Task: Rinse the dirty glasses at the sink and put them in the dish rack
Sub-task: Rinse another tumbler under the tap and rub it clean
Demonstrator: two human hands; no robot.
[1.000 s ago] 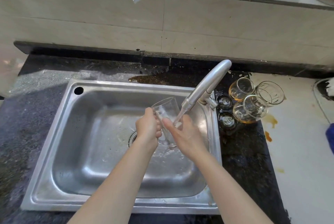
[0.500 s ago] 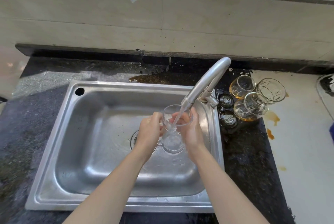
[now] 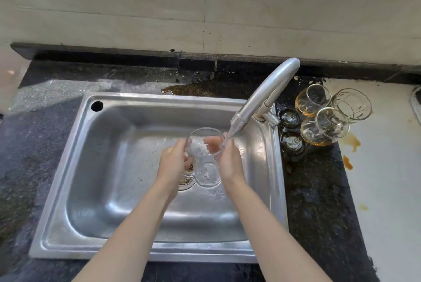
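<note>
A clear drinking glass [image 3: 206, 163] is held upright over the steel sink [image 3: 75, 156], its mouth facing up toward me. My left hand [image 3: 173, 163] grips its left side. My right hand [image 3: 230, 163] grips its right side, with fingertips showing inside the rim. The grey faucet [image 3: 266, 97] runs a thin stream of water onto my right hand at the glass's rim. To the right of the faucet, three dirty glasses [image 3: 323, 122] with amber dregs stand on the counter. No dish rack is in view.
Two small dark glasses [image 3: 291, 131] stand between the faucet base and the dirty glasses. Brown spill stains [image 3: 352, 145] mark the pale counter on the right. The drain [image 3: 186, 178] lies under my left hand. Dark granite surrounds the sink.
The glass went from tilted under the stream to upright, then shifted slightly left so the water now lands on my right hand at the rim. Both hands stay on it.
</note>
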